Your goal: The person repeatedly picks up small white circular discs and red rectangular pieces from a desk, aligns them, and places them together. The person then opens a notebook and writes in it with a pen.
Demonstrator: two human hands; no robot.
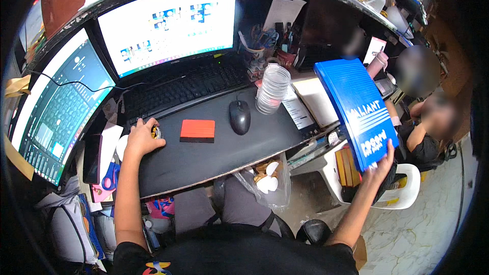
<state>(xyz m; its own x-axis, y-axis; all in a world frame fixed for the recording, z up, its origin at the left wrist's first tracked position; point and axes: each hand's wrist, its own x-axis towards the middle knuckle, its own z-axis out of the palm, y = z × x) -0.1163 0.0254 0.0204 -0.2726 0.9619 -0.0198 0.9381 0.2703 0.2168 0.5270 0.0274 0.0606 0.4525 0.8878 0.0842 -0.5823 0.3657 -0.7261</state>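
Observation:
In my right hand (379, 167) is a large blue hardcover record book (351, 107), gripped by its lower corner and held up tilted at the right of the desk. My left hand (144, 137) rests at the desk's left side, fingers curled over a small round thing (156, 132) with a yellowish, dark-patterned middle; the hand hides most of it. Just right of that hand lies a flat red-orange card-like piece (197, 130) with a dark lower edge. A black computer mouse (239, 115) sits beyond it. A stack of clear plastic cups or lids (273, 88) stands beside the mouse.
A black keyboard (188, 84) lies below a bright monitor (168, 28); a second monitor (63, 107) stands left. Blue-handled scissors (110, 177) lie by my left forearm. An open notebook (316, 103) is behind the book. A plastic bag (272, 186) hangs under the desk edge. Another person (428, 122) sits at right.

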